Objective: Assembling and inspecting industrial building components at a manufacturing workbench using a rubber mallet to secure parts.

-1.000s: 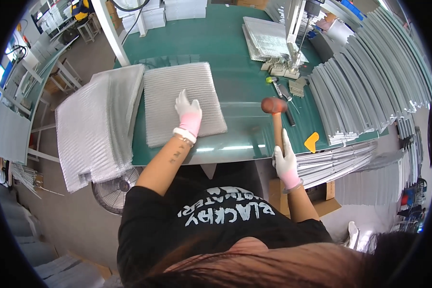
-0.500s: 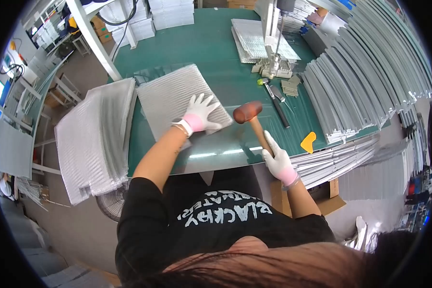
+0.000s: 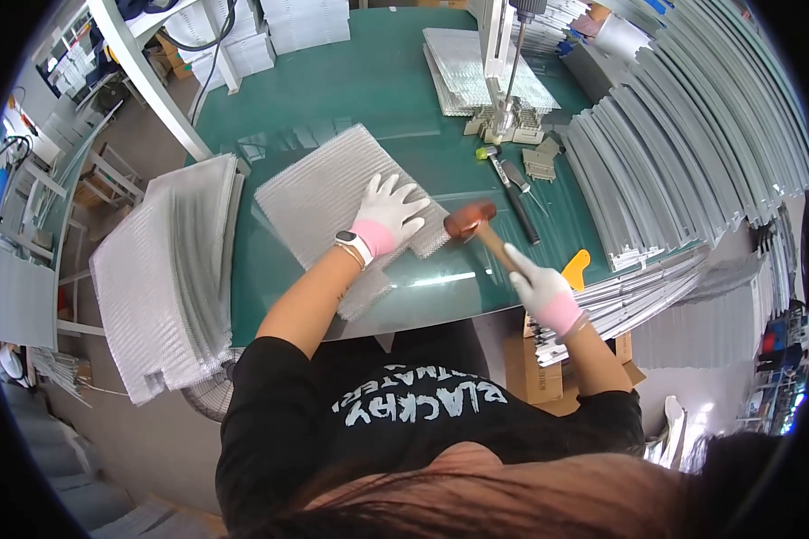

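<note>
My left hand (image 3: 386, 214), in a white glove with a pink cuff, lies with spread fingers on a ribbed, translucent silvery sheet (image 3: 319, 184) on the green table. My right hand (image 3: 544, 292), gloved alike, is wrapped round the wooden handle of a mallet (image 3: 470, 218). The mallet's reddish-brown head is at the sheet's right edge; whether it touches cannot be told. Right of it lies a black-handled hammer (image 3: 520, 202) with a yellow-green tip, and beside that a thin grey-handled tool (image 3: 518, 177).
Ribbed sheets are stacked at the left (image 3: 166, 269). Long rows of grey panels (image 3: 683, 153) line the right side. A press-like stand with a spindle (image 3: 503, 117) stands at the back beside another stack of sheets (image 3: 463, 67). A yellow scraper (image 3: 576, 269) lies near the right edge.
My right hand has brought the mallet head to the sheet's right edge. The sheet's near right corner now has a notch. My left hand has shifted slightly right.
</note>
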`<state>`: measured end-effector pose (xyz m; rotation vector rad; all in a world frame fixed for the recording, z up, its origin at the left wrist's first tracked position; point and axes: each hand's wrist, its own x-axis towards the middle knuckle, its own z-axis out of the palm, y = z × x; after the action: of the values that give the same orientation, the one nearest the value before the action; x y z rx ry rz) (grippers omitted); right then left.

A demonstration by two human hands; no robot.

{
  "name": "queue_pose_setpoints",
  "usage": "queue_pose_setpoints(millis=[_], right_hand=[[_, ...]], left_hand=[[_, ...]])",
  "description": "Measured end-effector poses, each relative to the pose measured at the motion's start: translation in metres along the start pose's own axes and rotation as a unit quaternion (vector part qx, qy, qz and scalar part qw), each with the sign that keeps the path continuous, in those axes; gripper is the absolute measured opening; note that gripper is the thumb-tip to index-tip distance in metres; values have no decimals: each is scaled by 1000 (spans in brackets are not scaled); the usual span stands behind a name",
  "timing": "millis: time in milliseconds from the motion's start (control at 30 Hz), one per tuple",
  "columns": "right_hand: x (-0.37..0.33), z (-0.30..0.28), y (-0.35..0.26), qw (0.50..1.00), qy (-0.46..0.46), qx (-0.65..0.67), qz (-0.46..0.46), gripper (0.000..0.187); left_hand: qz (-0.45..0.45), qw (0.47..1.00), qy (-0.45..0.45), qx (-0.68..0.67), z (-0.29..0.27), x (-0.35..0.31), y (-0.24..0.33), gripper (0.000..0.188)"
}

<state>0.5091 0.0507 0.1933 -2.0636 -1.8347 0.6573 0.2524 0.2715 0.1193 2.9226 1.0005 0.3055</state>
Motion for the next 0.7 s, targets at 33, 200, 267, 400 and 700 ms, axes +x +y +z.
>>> queue_pose_setpoints(millis=[33,200,267,400,700], right_hand=[[-1,-6,1,995,43,82,-30,55],[-6,36,22,989,89,-16,-114,57],[-3,13,2,997,1,-41,-63,57],[-12,8,-21,997,35,68,-32,60],[-25,30,-43,998,6,47,-50,60]], left_hand=[[1,1000,0,-2,2,0,0,46],[2,999,10,-31,6,4,0,45],[0,999,13,-30,9,2,-3,45],[-3,999,13,-37,6,0,-3,45],[-3,999,20,-32,19,0,-10,46]])
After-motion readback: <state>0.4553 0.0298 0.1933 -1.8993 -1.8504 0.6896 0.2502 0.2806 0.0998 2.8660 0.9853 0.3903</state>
